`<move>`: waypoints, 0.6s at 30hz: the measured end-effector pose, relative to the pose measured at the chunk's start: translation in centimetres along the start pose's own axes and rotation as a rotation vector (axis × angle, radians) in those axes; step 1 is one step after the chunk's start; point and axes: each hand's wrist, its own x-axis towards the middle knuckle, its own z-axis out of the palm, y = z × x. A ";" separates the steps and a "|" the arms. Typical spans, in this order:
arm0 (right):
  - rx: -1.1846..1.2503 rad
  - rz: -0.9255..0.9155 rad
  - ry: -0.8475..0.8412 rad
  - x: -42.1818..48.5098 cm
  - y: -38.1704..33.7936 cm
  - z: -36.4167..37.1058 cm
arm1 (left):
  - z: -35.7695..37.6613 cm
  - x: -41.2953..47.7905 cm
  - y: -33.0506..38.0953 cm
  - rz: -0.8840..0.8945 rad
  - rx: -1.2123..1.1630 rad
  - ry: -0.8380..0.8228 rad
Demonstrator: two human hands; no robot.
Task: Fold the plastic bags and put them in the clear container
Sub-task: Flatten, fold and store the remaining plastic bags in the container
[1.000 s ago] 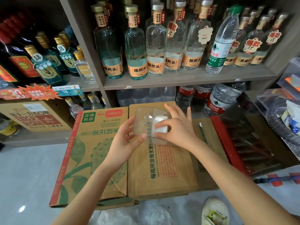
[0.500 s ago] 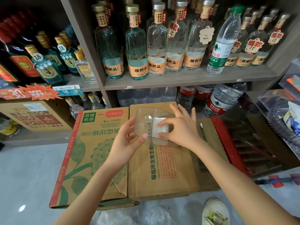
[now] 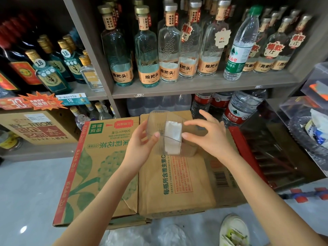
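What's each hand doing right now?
Left hand: holding the clear container.
Right hand: open, fingers straight by the folded bag.

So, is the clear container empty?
No, a folded white bag sits inside the clear container, which the left hand holds.

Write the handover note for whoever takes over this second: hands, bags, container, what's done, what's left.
Left hand: grips the clear plastic container, tilted over the brown cardboard boxes.
Right hand: open, fingertips at the folded white plastic bag.
Done: that bag sits inside the container.
To do: crumpled clear plastic lies on the floor before the boxes, probably more bags to fold and add.
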 end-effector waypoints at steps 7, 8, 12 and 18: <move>0.140 0.054 0.076 -5.0 -0.9 -0.6 | 0.6 3.0 1.3 -0.020 0.081 0.047; 0.167 0.045 0.092 -5.9 -1.0 -0.2 | 0.1 2.9 1.2 -0.029 0.094 0.054; 0.352 -0.010 0.124 -10.7 -1.1 3.2 | -4.2 -1.2 -1.0 0.077 0.321 0.131; 0.431 0.127 -0.186 -19.3 0.7 11.6 | -12.2 -10.0 -9.3 0.109 0.892 0.191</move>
